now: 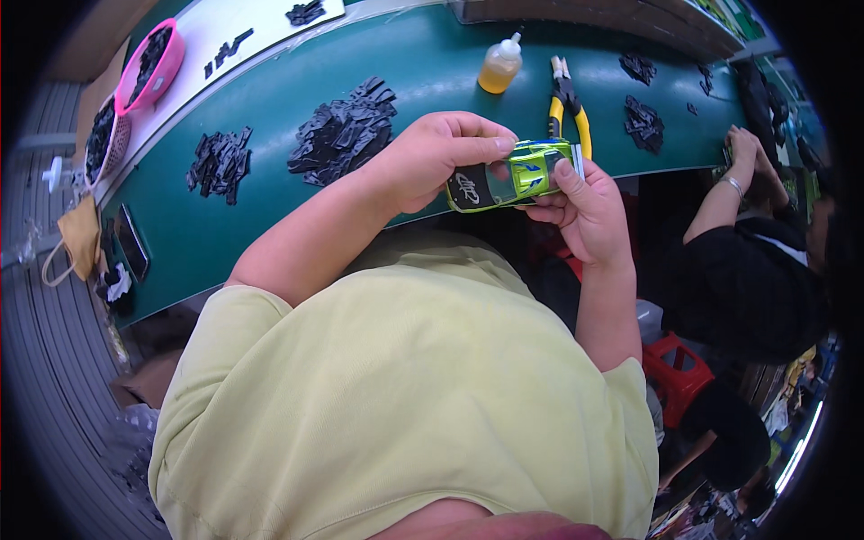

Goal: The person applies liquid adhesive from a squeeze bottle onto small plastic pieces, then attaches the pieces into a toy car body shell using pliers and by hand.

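Above the front edge of the green table, I hold a bright green toy car body (531, 173) with blue markings, dark windows and a black end with white script. My left hand (432, 162) has its thumb and fingers closed on the car body's far side. My right hand (589, 211) grips its right end, the thumb on top and the fingers beneath. Part of the car body is hidden by my fingers. Just beyond it lie pliers (583, 126) with yellow and black handles. A squeeze bottle (500, 65) of yellow liquid stands behind, to the left.
Black plastic pieces lie in a large pile (340, 133) and a smaller pile (219, 165) on the green table (432, 67). At the left are a pink basket (171, 65) and a phone (132, 243). A co-worker (742, 261) sits at the right, near a red stool (677, 378).
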The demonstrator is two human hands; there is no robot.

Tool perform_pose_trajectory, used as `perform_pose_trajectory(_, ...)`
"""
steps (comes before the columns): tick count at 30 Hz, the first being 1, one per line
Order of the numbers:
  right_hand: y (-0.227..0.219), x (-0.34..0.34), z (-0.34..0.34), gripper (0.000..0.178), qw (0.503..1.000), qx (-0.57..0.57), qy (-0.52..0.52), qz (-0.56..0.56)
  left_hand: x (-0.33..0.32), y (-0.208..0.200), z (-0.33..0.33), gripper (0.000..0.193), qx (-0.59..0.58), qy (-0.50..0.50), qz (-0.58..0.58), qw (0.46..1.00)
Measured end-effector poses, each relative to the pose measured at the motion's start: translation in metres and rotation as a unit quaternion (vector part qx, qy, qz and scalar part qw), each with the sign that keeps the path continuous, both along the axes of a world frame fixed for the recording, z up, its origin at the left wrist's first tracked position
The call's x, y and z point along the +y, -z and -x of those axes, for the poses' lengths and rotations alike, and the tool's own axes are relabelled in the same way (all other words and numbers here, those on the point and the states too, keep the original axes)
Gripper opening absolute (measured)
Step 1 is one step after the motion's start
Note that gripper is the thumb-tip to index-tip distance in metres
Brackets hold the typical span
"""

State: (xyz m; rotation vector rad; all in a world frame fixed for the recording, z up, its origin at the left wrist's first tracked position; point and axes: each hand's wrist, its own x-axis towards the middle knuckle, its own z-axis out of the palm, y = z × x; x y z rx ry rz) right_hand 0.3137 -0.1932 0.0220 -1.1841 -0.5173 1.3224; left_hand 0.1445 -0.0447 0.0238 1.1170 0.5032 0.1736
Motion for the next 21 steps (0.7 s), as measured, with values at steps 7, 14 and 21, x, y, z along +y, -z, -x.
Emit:
perform_pose_trajectory(7,0.008,0.017,0.026,0.032,0.943,0.326,0.064,0.001,0.006,0.003,0.027,0.06,-0.196,0.041,-0.211,0.957)
perform_pose_trajectory(14,-0.007,0.022,0.057,0.04,0.986,0.039,-0.066,0.151,-0.003,0.006,0.03,0.018,-0.091,-0.044,-0.398,0.912)
perform_pose_trajectory(21,-0.004,0.025,0.067,0.044,0.972,-0.232,0.002,-0.037,-0.001,0.009,0.028,0.028,0.087,-0.01,-0.206,0.975)
